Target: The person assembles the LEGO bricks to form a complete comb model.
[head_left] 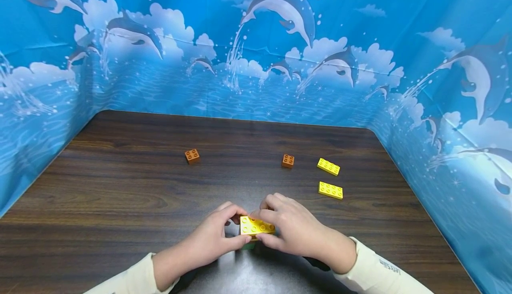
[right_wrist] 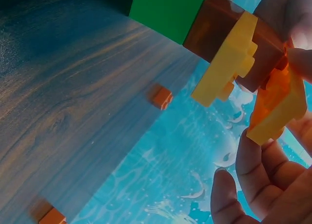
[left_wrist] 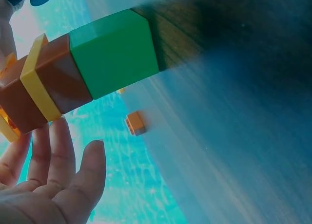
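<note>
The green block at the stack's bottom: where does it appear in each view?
Head: green block, low centre, a sliver below the top yellow plate.
Left wrist: green block, above and left of centre.
Right wrist: green block, top middle, cut by the edge.
Shared landmark: that plate, left edge in left wrist, right side in right wrist.

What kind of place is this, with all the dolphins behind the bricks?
Probably an indoor play or filming setup: a dolphin-printed sheet encloses the back and sides of a wood-grain table, where a stack of toy bricks stands. The wider room isn't shown.
</note>
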A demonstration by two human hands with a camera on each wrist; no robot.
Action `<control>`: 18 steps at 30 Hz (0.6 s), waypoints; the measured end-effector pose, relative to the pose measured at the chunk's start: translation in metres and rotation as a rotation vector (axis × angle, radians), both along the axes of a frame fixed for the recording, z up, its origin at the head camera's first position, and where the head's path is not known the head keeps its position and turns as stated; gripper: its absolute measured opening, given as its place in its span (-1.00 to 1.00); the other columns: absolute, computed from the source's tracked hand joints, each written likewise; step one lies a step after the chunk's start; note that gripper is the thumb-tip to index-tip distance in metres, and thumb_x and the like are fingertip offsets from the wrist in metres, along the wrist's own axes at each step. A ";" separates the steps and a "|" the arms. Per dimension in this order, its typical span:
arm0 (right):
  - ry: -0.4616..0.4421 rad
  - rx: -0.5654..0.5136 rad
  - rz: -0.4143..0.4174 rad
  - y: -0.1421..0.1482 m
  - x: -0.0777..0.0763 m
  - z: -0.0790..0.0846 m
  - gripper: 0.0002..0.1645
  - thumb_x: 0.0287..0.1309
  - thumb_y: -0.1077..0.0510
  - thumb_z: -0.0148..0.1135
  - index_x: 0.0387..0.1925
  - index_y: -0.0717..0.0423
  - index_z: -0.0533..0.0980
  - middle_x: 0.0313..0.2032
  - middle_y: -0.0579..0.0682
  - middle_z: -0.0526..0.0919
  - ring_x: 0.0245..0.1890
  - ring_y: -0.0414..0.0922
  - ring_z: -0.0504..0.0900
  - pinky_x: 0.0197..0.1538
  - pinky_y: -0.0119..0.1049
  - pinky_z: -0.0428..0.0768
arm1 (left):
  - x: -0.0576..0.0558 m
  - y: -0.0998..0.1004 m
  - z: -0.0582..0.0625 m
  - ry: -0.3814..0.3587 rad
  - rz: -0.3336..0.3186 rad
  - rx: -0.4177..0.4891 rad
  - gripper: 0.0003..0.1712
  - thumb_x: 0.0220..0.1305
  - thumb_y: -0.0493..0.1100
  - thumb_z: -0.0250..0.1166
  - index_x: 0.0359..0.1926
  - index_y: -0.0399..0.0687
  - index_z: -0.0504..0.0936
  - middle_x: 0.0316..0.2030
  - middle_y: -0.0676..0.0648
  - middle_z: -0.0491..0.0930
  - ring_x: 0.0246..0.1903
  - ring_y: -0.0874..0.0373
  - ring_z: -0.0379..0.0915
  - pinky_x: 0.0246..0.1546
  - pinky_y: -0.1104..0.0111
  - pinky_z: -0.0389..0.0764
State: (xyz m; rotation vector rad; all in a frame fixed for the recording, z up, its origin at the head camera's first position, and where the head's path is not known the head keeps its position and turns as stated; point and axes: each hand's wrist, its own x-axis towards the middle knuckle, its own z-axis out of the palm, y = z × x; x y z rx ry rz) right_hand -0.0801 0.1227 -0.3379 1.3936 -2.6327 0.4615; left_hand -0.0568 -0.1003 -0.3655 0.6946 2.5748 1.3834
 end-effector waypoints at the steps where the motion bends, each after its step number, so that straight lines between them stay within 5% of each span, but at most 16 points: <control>1: -0.005 0.000 -0.002 0.000 0.000 0.000 -0.60 0.05 -0.07 0.40 -0.06 -0.06 0.65 -0.32 -0.21 0.43 -0.34 -0.28 0.30 -0.33 -0.50 0.30 | 0.000 0.000 0.000 0.011 0.004 0.003 -0.63 0.11 -0.04 0.43 -0.09 -0.02 0.56 -0.25 0.11 0.45 -0.21 0.16 0.41 -0.16 0.25 0.51; 18: -0.146 -0.005 -0.068 0.002 0.002 0.000 -0.56 0.09 -0.09 0.38 0.01 -0.07 0.62 -0.24 -0.21 0.48 -0.29 -0.29 0.34 -0.30 -0.49 0.39 | 0.002 -0.002 0.002 0.093 0.007 -0.026 -0.72 0.14 -0.04 0.42 -0.16 0.05 0.59 -0.27 0.16 0.44 -0.21 0.14 0.42 -0.13 0.20 0.51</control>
